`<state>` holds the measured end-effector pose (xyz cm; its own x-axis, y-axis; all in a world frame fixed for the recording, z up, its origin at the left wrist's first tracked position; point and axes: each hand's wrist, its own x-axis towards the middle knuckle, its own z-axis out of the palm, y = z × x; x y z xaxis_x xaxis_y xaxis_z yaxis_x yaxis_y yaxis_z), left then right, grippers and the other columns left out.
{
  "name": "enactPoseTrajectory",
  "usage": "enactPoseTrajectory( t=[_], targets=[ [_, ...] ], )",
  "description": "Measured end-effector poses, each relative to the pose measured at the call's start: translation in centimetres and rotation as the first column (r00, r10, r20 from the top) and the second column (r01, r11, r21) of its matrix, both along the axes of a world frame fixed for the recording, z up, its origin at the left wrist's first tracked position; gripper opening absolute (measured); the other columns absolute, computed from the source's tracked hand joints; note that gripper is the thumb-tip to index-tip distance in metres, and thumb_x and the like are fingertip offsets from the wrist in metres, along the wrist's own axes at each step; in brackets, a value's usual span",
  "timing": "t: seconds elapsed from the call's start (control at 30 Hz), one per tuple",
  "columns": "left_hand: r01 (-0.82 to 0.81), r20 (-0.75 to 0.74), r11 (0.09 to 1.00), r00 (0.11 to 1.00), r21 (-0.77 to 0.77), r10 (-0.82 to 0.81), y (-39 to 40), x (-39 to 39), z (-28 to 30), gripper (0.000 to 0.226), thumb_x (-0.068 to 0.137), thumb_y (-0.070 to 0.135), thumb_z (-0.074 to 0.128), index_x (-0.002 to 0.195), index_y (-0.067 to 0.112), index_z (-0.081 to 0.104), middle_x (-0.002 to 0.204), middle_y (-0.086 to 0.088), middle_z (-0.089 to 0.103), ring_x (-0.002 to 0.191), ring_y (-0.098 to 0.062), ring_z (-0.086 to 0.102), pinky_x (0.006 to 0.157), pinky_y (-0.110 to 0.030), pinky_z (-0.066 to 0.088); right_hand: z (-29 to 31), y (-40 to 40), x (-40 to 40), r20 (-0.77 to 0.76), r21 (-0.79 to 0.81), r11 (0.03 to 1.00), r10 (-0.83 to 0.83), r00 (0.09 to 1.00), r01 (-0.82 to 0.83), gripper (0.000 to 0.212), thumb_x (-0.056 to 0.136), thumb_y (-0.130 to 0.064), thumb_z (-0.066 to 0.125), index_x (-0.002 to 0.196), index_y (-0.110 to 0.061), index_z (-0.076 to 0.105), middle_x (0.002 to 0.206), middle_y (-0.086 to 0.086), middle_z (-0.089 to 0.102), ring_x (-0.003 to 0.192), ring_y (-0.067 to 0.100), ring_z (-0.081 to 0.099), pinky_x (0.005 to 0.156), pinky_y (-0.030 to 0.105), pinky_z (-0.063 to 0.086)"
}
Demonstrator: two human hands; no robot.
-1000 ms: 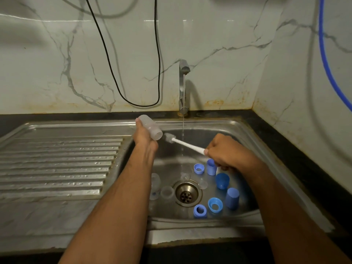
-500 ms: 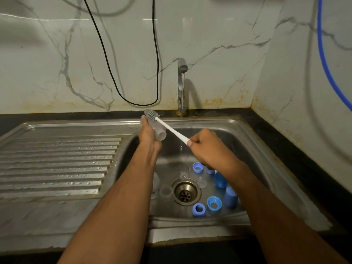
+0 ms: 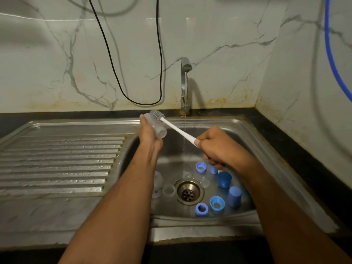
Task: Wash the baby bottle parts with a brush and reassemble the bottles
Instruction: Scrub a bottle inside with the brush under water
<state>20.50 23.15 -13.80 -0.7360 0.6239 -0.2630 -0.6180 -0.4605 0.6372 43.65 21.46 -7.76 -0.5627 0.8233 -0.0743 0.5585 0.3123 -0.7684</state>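
My left hand grips a clear bottle body over the sink's left rim, its open mouth pointing right and toward me. My right hand holds the white handle of a bottle brush. The grey bristle head lies against the outside of the bottle near its base. On the sink floor lie blue collar rings, blue caps, a clear bottle and clear small parts.
A thin stream of water falls from the tap into the steel sink, past the brush handle. The drain sits mid-basin. A ribbed draining board lies to the left. A black cable and a blue hose hang on the marble wall.
The brush head was in front of the bottle mouth a second ago. It has since moved up and left onto the bottle's outer side, and my right hand rose with it.
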Motion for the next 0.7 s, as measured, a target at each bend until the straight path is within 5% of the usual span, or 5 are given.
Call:
enactPoseTrajectory(
  t=[0.23, 0.43, 0.57, 0.7],
  targets=[
    [-0.002, 0.06, 0.999, 0.998, 0.052, -0.001, -0.5, 0.0, 0.6, 0.048, 0.099, 0.052, 0.053, 0.117, 0.007, 0.05, 0.103, -0.013, 0.065, 0.088, -0.021, 0.066, 0.091, -0.035, 0.057, 0.6, 0.2, 1.0, -0.032, -0.134, 0.991, 0.009, 0.999, -0.013, 0.016, 0.104, -0.021, 0.049, 0.098, -0.013, 0.062, 0.064, 0.009, 0.055, 0.043, 0.013, 0.042, 0.04, 0.025, 0.034],
    [0.097, -0.031, 0.995, 0.995, -0.001, -0.097, 0.2, 1.7, 0.3, 0.063, 0.094, 0.059, 0.056, 0.131, 0.009, 0.049, 0.12, -0.019, 0.066, 0.107, -0.029, 0.069, 0.095, -0.046, 0.057, -0.2, 0.2, 0.2, -0.071, -0.154, 0.987, -0.054, 0.996, 0.042, 0.02, 0.104, -0.019, 0.047, 0.106, -0.007, 0.062, 0.069, 0.012, 0.053, 0.043, 0.013, 0.04, 0.037, 0.021, 0.031],
    [0.119, -0.232, 0.991, 0.964, -0.061, -0.13, -1.2, 1.8, 1.0, 0.034, 0.096, 0.041, 0.063, 0.117, 0.014, 0.061, 0.113, -0.012, 0.067, 0.099, -0.024, 0.066, 0.09, -0.043, 0.057, 1.3, 1.4, 2.2, -0.018, -0.044, 0.99, -0.136, 0.991, 0.135, 0.018, 0.104, -0.024, 0.053, 0.104, -0.012, 0.067, 0.068, 0.008, 0.058, 0.043, 0.012, 0.044, 0.036, 0.021, 0.035],
    [0.01, -0.606, 0.923, 0.751, -0.385, -0.261, -1.4, 2.4, 0.3, 0.047, 0.088, 0.016, 0.075, 0.131, 0.024, 0.058, 0.123, -0.007, 0.063, 0.106, -0.025, 0.063, 0.083, -0.044, 0.059, 1.3, 2.0, 2.8, -0.083, 0.125, 0.971, -0.193, 0.978, 0.203, 0.024, 0.102, -0.029, 0.056, 0.099, -0.013, 0.074, 0.069, 0.007, 0.062, 0.051, 0.014, 0.051, 0.04, 0.022, 0.039]
  ],
)
